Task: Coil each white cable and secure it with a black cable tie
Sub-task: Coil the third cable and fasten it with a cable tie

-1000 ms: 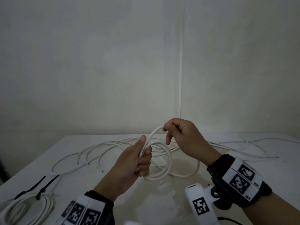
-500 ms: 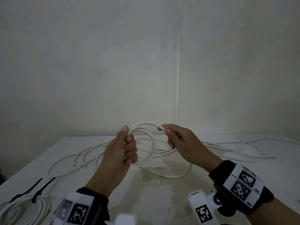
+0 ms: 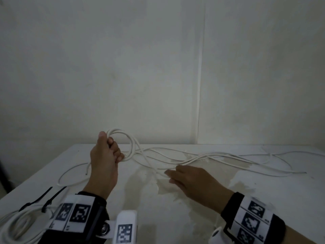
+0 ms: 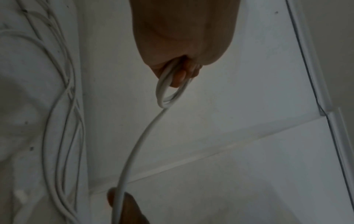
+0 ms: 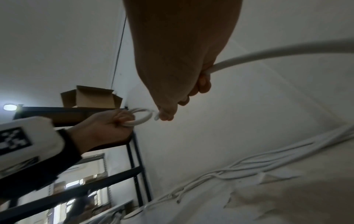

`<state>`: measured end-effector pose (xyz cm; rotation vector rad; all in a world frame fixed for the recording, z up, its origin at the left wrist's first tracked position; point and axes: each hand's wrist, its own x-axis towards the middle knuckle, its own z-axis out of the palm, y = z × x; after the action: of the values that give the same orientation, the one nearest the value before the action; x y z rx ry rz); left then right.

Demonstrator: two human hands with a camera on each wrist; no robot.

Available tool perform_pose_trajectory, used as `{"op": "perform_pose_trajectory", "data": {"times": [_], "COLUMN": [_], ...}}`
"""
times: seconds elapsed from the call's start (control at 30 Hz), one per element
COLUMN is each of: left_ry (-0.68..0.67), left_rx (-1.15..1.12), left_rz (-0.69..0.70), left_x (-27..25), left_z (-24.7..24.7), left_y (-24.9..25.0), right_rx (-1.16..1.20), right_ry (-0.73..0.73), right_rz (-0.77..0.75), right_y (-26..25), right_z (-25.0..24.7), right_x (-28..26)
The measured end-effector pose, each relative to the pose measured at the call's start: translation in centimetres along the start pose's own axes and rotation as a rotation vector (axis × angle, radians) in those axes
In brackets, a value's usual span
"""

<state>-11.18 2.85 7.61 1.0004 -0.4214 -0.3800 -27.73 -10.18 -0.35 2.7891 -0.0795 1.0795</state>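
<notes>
- Fingers of my left hand curl tight round a small coil of smooth round white cable, two or three loops bunched in the fist and lifted just above the table.
- From the left wrist view I see the loops poking out below the fingertips, and one strand running off downwards.
- My right hand sits low over the table to the right of the coil; in the right wrist view its fingers wrap the same cable's free run, which passes through the loose grasp.
- Between the two hands the strand sags toward the tabletop.
- Beyond my hands, several loose white cables lie in long wavy lines across the back of the table, their cut ends showing.
- The table surface is white, matt and stained, with a patch of peeling, flaking coat near the middle.
- At the near left corner lies a finished bundle of white cable, with thin black cable ties on it, their tails sticking out.
- In the right wrist view a dark metal shelf rack stands behind the left hand, with an open cardboard box on top; I cannot tell what it holds.
</notes>
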Motion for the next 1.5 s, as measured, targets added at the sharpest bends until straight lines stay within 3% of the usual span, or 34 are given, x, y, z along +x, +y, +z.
{"op": "perform_pose_trajectory", "data": {"times": [0.1, 0.23, 0.47, 0.6, 0.7, 0.9, 1.0, 1.13, 1.27, 1.5], "left_ry": [0.016, -0.010, -0.203, -0.375, -0.506, -0.539, -0.517, -0.422, -0.421, -0.605], "left_rx": [0.066, 0.239, 0.740, 0.823, 0.750, 0.494, 0.356, 0.199, 0.059, 0.065], "left_rz": [0.021, 0.122, 0.421, 0.314, 0.130, -0.254, -0.308, -0.323, -0.327, -0.390], "left_x": [-0.1, -0.7, -1.9, -2.7, -3.9, -4.9, -5.1, -5.1, -4.5, -4.3], "left_z": [0.4, 0.6, -0.7, -1.3, -1.0, 0.4, 0.8, 1.4, 1.7, 1.4], "left_y": [-0.3, -1.3, -4.1, -4.4, -4.0, -2.8, -2.5, -2.4, -2.0, -1.2], "right_rx": [0.000, 0.083, 0.101, 0.225, 0.255, 0.556, 0.736, 1.146, 1.159, 1.123], "right_ry": [-0.007, 0.047, 0.118, 0.216, 0.242, 0.042, -0.054, -0.141, -0.225, -0.280], "right_rz": [-0.074, -0.061, 0.007, -0.017, 0.077, 0.385, 0.474, 0.658, 0.654, 0.643], "right_y": [-1.9, -3.8, -5.6, -4.2, -2.9, -0.7, -0.9, -2.0, -1.7, -0.6], "right_z": [0.5, 1.0, 0.0, -0.7, -1.6, -2.6, -3.2, -4.5, -5.1, -6.1], "right_x": [0.9, 1.8, 3.5, 4.4, 4.8, 4.9, 4.7, 4.6, 4.2, 4.3]}}
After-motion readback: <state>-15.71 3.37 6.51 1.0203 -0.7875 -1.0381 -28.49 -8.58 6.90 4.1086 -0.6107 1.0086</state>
